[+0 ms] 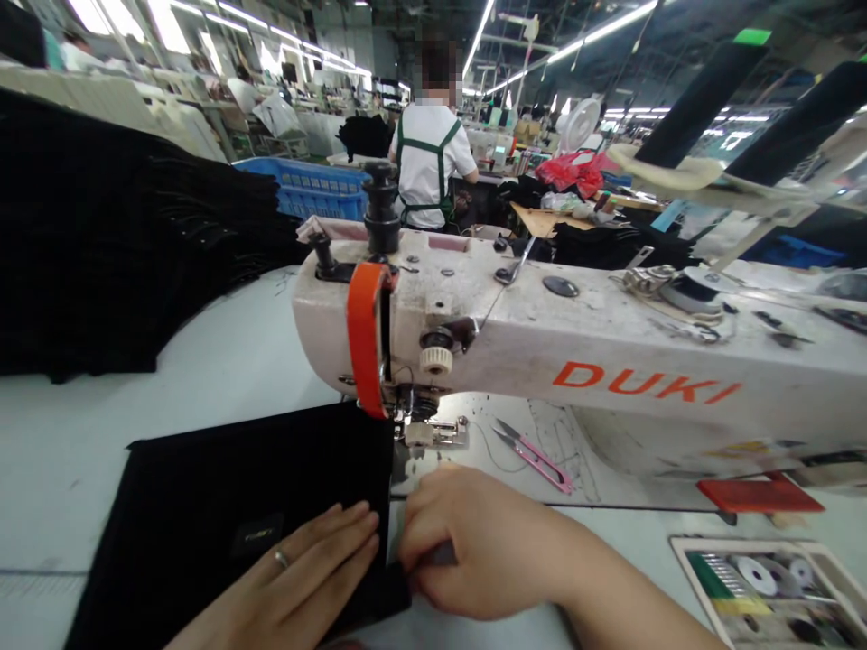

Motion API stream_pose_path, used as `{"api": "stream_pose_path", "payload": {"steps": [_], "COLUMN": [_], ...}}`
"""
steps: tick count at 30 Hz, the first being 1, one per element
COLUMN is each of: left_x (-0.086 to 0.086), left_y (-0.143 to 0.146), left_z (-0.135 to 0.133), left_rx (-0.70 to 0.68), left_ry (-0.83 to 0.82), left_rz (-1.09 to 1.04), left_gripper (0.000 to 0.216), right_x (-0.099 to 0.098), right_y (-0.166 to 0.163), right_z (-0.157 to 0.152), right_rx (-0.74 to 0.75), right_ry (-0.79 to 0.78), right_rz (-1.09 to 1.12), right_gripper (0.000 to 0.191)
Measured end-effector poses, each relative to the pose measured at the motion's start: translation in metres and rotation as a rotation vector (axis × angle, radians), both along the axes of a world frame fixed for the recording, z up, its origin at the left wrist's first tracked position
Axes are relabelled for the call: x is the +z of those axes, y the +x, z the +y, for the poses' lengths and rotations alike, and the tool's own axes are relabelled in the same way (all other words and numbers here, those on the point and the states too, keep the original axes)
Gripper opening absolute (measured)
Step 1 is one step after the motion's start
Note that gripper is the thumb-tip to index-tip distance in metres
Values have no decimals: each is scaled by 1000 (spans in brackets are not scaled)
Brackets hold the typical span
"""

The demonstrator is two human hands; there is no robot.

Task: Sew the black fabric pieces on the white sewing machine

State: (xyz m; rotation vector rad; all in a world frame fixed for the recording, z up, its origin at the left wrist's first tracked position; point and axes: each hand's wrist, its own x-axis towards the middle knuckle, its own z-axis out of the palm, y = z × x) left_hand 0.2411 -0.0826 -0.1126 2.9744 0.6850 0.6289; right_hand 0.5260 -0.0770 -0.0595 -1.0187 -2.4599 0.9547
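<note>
A black fabric panel (223, 469) with a small dark label (258, 534) lies flat on the machine table, its right edge by the presser foot (420, 435). My left hand (304, 578), with a ring on one finger, rests flat on the panel, fingers stretched out. Beside it, my right hand (474, 542) is closed, thumb and fingers pinched at the panel's lower right edge; the fingertips are partly hidden. The white sewing machine (501, 334) with an orange guard (366, 338) stands just beyond both hands. Pink thread snips (538, 459) lie right of the presser foot.
A tall pile of black fabric pieces (101, 235) fills the left side. At the lower right is a tray (704, 591) of bobbins, near a red object (759, 494). Black thread cones (704, 99) stand upper right. Behind the machine are a blue crate (321, 190) and a person (426, 162).
</note>
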Motion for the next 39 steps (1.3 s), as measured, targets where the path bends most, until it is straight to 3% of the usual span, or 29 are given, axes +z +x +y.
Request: {"api": "stream_pose_path", "payload": {"steps": [4, 7, 11, 17, 24, 29, 34, 39], "left_x": [0, 11, 20, 16, 14, 17, 22, 20], "left_y": [7, 12, 16, 19, 29, 29, 16, 10], "left_z": [4, 15, 28, 54, 87, 107, 118, 108], "left_rx": [-25, -60, -46, -1, -7, -82, -177, -147], "left_ry": [125, 179, 150, 41, -17, -2, 85, -149], "left_rz": [-3, 78, 116, 93, 21, 91, 89, -57], "left_gripper": [55, 51, 45, 51, 39, 38, 32, 37], "right_x": [-5, -12, -17, -21, -26, -23, -19, -15], "right_y": [-4, -6, -7, -9, -11, -10, -2, 1], "right_z": [3, 5, 6, 8, 8, 10, 15, 24], "right_rx": [-201, -179, -198, -264, -371, -385, -577, -641], "right_ry": [164, 243, 263, 242, 217, 188, 300, 276], "right_rz": [-72, -141, -175, -207, -225, -173, -21, -231], "right_gripper": [27, 30, 32, 43, 52, 32, 16, 13]}}
